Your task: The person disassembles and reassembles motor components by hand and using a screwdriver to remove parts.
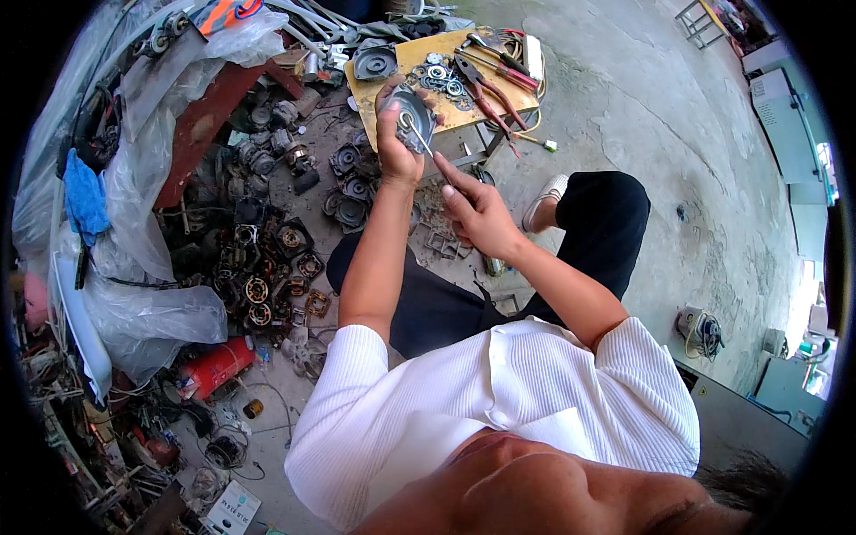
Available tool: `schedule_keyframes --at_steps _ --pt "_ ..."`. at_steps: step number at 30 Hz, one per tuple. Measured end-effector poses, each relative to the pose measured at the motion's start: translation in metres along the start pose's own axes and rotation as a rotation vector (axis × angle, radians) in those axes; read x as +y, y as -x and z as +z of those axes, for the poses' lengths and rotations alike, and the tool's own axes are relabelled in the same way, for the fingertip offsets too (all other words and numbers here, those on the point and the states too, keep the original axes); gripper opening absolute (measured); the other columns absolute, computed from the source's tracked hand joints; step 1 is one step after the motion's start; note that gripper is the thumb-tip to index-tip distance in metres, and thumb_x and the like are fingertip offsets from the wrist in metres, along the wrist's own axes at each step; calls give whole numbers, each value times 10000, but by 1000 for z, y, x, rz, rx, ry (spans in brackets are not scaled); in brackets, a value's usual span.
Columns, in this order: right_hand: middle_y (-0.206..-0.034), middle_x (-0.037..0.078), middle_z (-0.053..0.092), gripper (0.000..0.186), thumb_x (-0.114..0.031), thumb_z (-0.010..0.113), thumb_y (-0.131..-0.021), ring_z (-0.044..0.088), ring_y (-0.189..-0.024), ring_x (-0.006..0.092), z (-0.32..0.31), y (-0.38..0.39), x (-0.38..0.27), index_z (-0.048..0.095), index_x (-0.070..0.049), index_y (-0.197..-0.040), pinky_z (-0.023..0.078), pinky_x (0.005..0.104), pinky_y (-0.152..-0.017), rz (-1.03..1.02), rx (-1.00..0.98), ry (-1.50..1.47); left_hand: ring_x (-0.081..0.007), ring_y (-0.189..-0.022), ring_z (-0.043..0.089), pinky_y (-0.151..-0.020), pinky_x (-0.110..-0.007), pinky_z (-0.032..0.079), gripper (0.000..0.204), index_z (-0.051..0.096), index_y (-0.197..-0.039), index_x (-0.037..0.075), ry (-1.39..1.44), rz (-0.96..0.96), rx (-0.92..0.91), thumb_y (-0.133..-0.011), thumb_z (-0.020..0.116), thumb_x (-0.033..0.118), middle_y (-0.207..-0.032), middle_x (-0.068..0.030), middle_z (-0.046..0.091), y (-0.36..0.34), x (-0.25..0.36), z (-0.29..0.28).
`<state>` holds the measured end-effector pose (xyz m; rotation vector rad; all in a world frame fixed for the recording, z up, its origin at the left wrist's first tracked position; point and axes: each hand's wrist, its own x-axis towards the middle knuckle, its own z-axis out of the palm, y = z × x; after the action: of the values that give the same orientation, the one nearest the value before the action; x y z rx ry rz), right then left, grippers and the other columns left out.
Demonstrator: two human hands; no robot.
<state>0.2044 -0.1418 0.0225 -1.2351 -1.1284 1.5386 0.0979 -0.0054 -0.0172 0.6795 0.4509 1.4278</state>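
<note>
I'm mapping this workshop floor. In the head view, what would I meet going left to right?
Blue cloth → red canister → pile of motor parts → left hand holding a metal part → right hand with a screwdriver → white shoe.

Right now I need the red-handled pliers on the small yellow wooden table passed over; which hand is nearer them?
Left. The left hand, gripping a grey metal part, is beside the red-handled pliers; the right hand is lower, holding a screwdriver.
</note>
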Motion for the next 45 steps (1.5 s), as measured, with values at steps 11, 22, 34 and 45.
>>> schedule_keyframes --at_steps 11,22,34,45 --pt "-849 190 627 654 -73 568 -910 617 -736 392 -34 -17 10 336 -254 -1494 494 468 -695 -328 58 1051 -305 -919 634 -740 -515 533 474 548 -1220 86 270 -286 41 -859 513 392 -1017 -157 637 -10 10 -21" --pt "-757 124 595 287 -205 550 -985 591 -680 214 -44 17 -38 543 -30 -1212 478 349 -634 -95 75 595 -423 -1132 541 -962 -644 418 651 571 -1175 7 550 -521 28 -860 521 575 -1192 -254 572 -8 29 -43" --pt "-905 -1 587 434 -192 563 -984 552 -726 68 -52 15 -33 469 -89 -1394 478 221 -585 -42 44 146 -538 -1280 403 -993 -687 388 835 364 -1398 4 229 -538 -239 -883 512 645 -1391 -317 422 -1 32 -22" --pt "-970 -8 658 430 -153 542 -988 541 -696 41 -52 24 -49 485 -137 -1414 432 187 -518 -4 -9 221 -546 -1289 397 -1000 -728 299 889 401 -1429 95 408 -663 -269 -842 422 762 -1417 -346 388 -1 38 -12"
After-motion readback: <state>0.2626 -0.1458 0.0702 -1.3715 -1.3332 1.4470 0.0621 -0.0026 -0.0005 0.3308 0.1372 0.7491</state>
